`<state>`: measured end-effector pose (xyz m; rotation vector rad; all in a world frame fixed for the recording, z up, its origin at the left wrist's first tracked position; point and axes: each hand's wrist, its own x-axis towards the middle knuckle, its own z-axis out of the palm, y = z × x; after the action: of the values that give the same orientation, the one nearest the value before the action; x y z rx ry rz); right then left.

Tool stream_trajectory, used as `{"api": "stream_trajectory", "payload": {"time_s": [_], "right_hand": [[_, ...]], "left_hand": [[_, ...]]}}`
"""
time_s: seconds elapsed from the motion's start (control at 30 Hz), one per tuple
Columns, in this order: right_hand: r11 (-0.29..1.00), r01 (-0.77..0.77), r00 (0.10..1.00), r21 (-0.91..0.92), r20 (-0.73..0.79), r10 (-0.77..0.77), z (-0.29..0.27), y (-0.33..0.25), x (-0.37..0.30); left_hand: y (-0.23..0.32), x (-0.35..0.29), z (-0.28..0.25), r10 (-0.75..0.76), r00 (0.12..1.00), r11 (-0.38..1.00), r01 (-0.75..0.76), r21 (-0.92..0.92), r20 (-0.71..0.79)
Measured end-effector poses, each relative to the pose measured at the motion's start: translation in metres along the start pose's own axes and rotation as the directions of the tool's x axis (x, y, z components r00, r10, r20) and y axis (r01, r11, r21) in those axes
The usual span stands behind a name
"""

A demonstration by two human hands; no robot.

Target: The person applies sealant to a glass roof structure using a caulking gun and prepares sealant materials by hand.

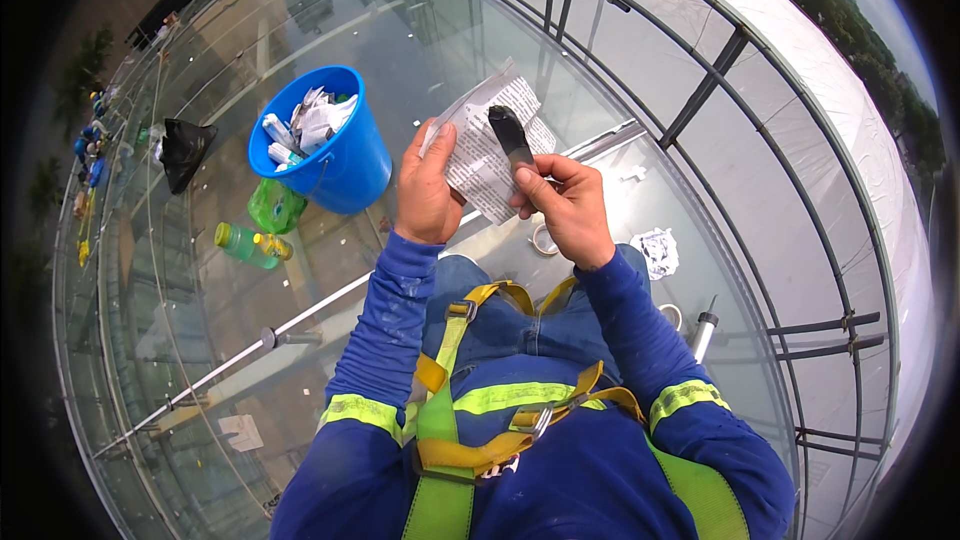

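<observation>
In front of my chest, my left hand [428, 190] is closed on a folded sheet of newspaper [482, 162], with the thumb on top near its left edge. My right hand [572, 208] pinches a flat spatula [508, 126] between thumb and fingers. Its upper end is coated in black, sticky-looking material and lies over the newspaper; whether it presses on the sheet I cannot tell. The lower end of the spatula is hidden in my right fingers.
A blue bucket [352, 168] of crumpled paper stands left, near a green bag [276, 206] and green bottle [243, 244]. Crumpled paper [656, 253] and a caulking gun [705, 332] lie right on the glass. Dark metal bars [705, 90] curve along the right.
</observation>
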<state>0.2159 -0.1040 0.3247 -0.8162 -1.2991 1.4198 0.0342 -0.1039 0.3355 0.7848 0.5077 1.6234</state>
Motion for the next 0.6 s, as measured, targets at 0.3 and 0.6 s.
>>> {"api": "stream_trajectory", "payload": {"time_s": [0.3,0.6], "right_hand": [[0.999,0.034,0.987,0.033,-0.156,-0.028,0.004,0.004,-0.011],[0.999,0.003,0.987,0.043,-0.158,0.004,0.0,0.024,-0.01]], "left_hand": [[-0.012,-0.016,-0.029,-0.089,0.91,0.889,0.256,-0.38,0.404],[-0.033,-0.024,-0.032,-0.199,0.956,0.943,0.247,-0.224,0.215]]}}
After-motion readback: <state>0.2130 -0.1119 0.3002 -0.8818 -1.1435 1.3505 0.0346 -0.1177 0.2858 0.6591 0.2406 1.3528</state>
